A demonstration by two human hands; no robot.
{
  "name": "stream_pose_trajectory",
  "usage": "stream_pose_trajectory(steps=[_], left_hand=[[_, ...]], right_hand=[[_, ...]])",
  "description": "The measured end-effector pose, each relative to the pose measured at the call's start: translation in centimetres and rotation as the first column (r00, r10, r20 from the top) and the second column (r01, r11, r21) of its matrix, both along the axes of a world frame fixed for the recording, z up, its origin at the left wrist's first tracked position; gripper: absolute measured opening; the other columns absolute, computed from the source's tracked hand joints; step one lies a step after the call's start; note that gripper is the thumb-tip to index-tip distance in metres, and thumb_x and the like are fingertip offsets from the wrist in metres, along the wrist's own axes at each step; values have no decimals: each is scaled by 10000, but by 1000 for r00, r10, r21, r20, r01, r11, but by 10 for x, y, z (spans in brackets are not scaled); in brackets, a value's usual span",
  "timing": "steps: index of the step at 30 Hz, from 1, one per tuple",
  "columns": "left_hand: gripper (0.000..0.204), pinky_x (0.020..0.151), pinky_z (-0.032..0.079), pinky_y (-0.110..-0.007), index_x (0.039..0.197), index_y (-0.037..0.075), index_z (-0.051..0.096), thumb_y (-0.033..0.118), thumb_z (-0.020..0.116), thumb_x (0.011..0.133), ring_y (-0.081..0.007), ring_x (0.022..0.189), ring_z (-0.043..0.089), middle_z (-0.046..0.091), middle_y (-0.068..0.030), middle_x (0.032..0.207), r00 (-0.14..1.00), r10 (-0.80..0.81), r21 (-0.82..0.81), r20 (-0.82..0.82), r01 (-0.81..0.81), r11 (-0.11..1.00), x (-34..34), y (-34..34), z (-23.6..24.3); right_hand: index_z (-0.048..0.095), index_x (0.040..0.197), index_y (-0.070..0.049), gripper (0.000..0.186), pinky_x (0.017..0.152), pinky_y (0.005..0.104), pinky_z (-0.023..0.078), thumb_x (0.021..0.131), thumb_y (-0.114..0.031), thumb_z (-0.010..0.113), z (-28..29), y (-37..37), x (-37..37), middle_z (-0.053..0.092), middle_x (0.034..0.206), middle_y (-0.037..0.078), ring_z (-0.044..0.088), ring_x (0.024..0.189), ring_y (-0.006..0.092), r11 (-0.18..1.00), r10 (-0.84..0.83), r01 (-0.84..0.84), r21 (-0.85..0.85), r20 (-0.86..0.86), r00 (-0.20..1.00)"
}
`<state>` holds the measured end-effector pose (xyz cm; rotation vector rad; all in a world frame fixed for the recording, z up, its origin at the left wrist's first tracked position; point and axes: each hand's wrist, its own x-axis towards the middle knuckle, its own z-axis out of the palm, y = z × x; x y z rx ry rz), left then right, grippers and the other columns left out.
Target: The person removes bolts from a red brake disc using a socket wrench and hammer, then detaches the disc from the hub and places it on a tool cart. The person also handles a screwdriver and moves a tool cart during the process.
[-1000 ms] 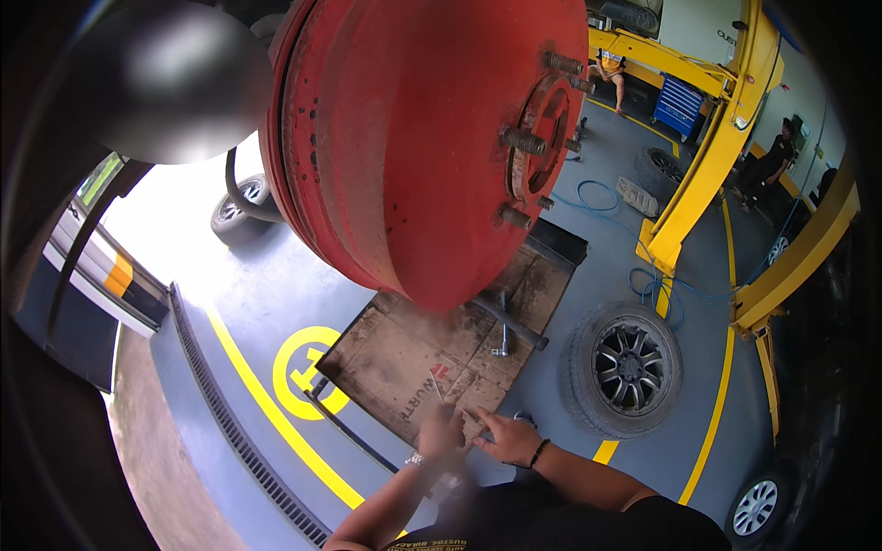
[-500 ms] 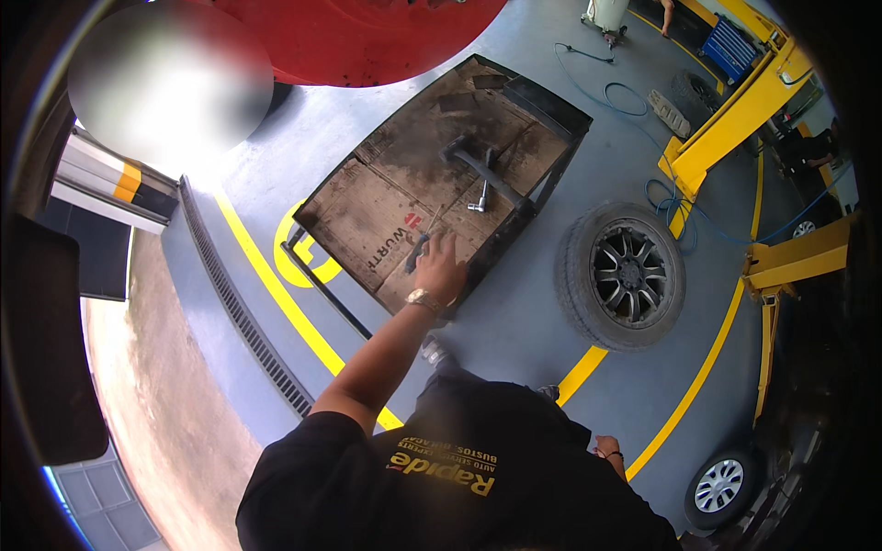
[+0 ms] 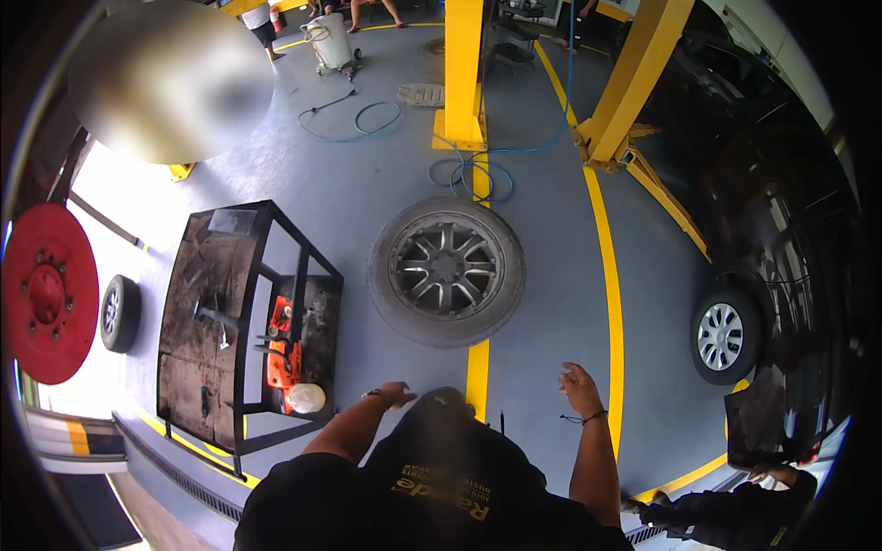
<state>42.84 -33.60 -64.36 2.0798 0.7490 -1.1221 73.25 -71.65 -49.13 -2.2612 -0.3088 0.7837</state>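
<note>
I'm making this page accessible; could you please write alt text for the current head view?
A person's left hand and right hand, both seemingly empty, are held apart above a grey workshop floor, with a large wheel lying ahead. A black cart with tools stands left, a dark vehicle right.

Smooth grey floor (image 3: 551, 275) carries a round, dark spoked wheel (image 3: 447, 269) at centre, a black metal-framed cart (image 3: 213, 266) left, and a white wheeled drum (image 3: 329, 41) upper left.
</note>
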Motion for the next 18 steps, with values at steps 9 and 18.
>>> stream_pose_trajectory(steps=[9,18], left_hand=[[693,1054,496,-443,1294,6,677,602,568,958,-358,1269,618,666,-201,1334,955,264,356,-134,-203,912,139,66,27],[731,980,517,-428,1265,31,697,664,603,911,-378,1147,678,723,-221,1172,982,184,57,-49,-181,982,547,48,-42]], right_hand=[[583,1361,-30,415,734,354,584,1013,-253,624,20,-138,230,718,1029,153,719,811,228,917,-285,300,-261,96,954],[673,1134,-107,338,840,409,516,936,-381,651,-105,-394,268,697,1016,106,664,924,260,62,-624,976,209,-755,202]])
